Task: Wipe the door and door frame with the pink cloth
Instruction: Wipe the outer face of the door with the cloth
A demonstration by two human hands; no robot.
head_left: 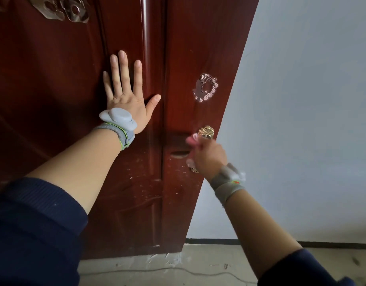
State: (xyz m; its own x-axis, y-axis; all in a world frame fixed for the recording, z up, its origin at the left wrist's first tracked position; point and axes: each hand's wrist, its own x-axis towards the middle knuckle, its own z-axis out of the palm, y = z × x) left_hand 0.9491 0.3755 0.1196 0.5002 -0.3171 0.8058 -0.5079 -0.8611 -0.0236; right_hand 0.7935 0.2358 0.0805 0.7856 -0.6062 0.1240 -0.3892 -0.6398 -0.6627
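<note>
The pink cloth [191, 140] is bunched in the right hand [209, 159], its fingers curled round it. A pink fold pokes out above the knuckles and a paler bit shows below. The hand holds the cloth against the dark red door [54, 89], just under the gold handle [207, 132]. Hand and cloth are blurred, so this is probably a rub around the handle, where fingers leave the most grime. The handle sits on a narrow strip [188, 48] between a vertical seam [163, 79] and the white wall [301, 100]. Whether that strip is part of the door or the frame I cannot tell. A beaded ornament [205, 87] is stuck above the handle and a small oval hole [179, 154] lies just left of the cloth. The left hand [126, 93] lies flat on the panel left of the seam, fingers straight and spread and holding nothing, most likely to steady the door against the push of wiping. Pale specks [143, 182] dot the wood below both hands, so the lower part looks unwiped and much of the job seems left. Each wrist wears a grey band [120, 129]. At the bottom, rough floor [198, 263] meets the foot of the door.
</note>
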